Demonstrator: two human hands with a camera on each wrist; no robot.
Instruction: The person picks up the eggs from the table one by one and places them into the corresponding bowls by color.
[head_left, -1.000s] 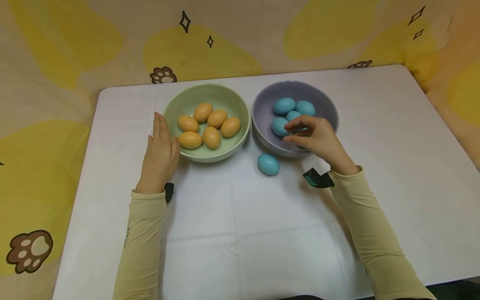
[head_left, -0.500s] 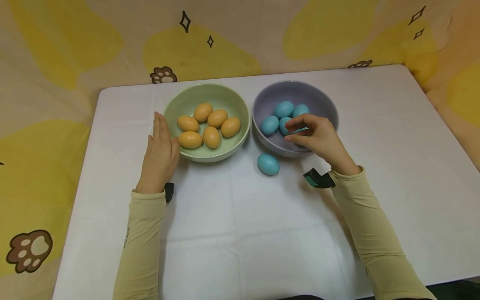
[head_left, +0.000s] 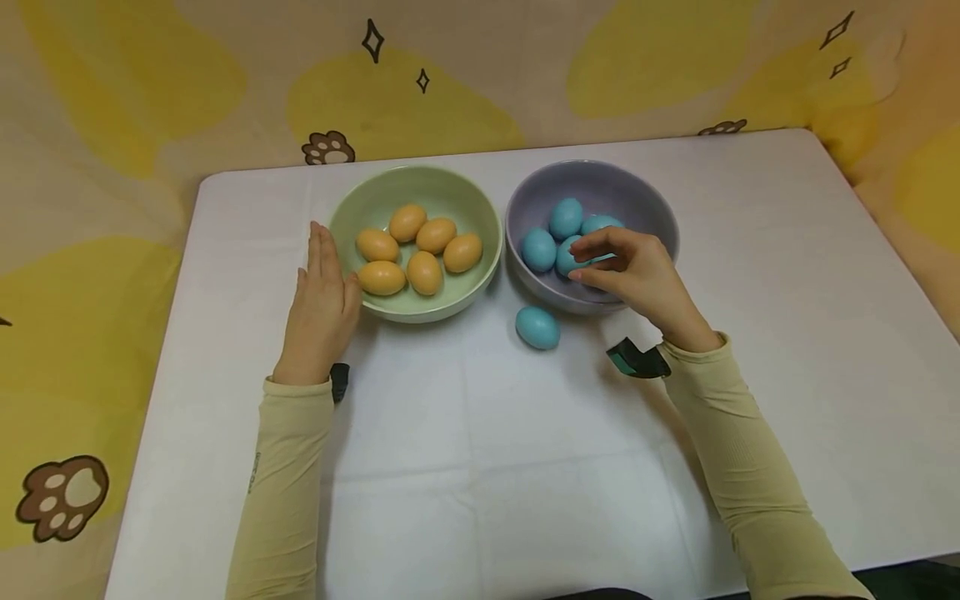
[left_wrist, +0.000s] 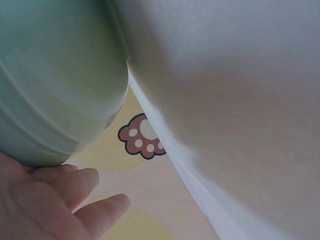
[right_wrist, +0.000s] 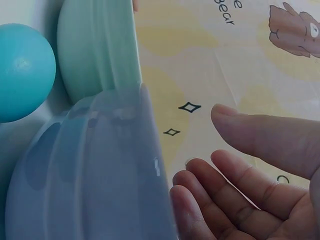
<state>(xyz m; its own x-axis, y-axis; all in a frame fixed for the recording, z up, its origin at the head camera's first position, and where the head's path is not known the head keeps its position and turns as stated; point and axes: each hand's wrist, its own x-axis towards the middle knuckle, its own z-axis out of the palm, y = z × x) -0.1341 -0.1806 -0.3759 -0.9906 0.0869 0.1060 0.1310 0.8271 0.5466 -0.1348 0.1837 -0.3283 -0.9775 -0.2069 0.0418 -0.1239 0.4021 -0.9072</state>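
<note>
My left hand [head_left: 321,312] lies along the left side of a green bowl [head_left: 474,204], fingers extended and touching its outer wall. Several yellow-orange eggs [head_left: 424,273] lie in that bowl. Over the near right rim of a purple bowl [head_left: 645,204] hovers my right hand [head_left: 637,275], its thumb and fingers apart with nothing between them in the right wrist view. Inside the purple bowl are several blue eggs [head_left: 538,250], some partly hidden behind the hand. One more blue egg [head_left: 537,327] lies on the table just in front of the purple bowl.
Both bowls stand side by side towards the back of a white-covered table [head_left: 465,467]. Behind it hangs a yellow patterned cloth [head_left: 450,108] with paw prints. A dark band [head_left: 637,358] sticks out at the right wrist.
The blue eggs in the purple bowl have rolled and shifted towards the left and front. Both hands and the loose egg stay practically where they were.
</note>
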